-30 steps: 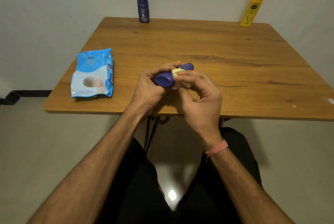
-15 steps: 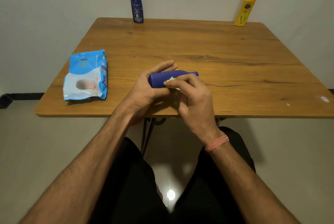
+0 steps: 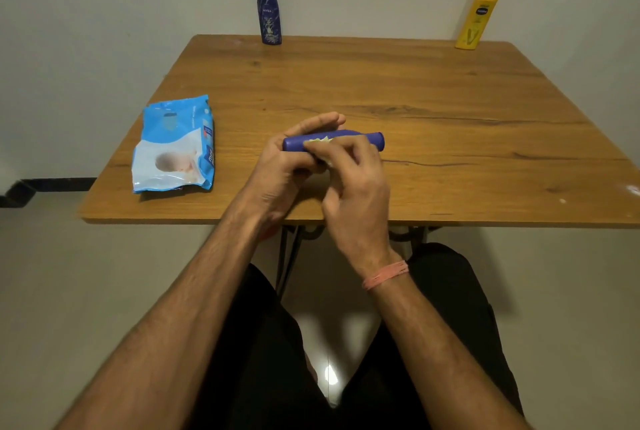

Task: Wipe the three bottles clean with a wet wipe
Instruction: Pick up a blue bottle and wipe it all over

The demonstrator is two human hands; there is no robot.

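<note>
A purple bottle [image 3: 370,139] lies on its side above the near middle of the wooden table [image 3: 450,152], cap end pointing right. My left hand [image 3: 280,169] grips its left end. My right hand [image 3: 353,183] presses a crumpled white wet wipe [image 3: 318,142] against the bottle's body. A dark blue bottle [image 3: 268,10] stands upright at the table's far edge, left of centre. A yellow bottle [image 3: 477,19] stands at the far right corner, leaning on the wall.
A blue pack of wet wipes [image 3: 173,147] lies flat near the table's left edge. The table's near edge runs just under my wrists, with my lap below it. A wall stands right behind the table.
The purple bottle has tilted from pointing up-right to lying nearly level. My right hand has slid the wipe along its body toward the left end.
</note>
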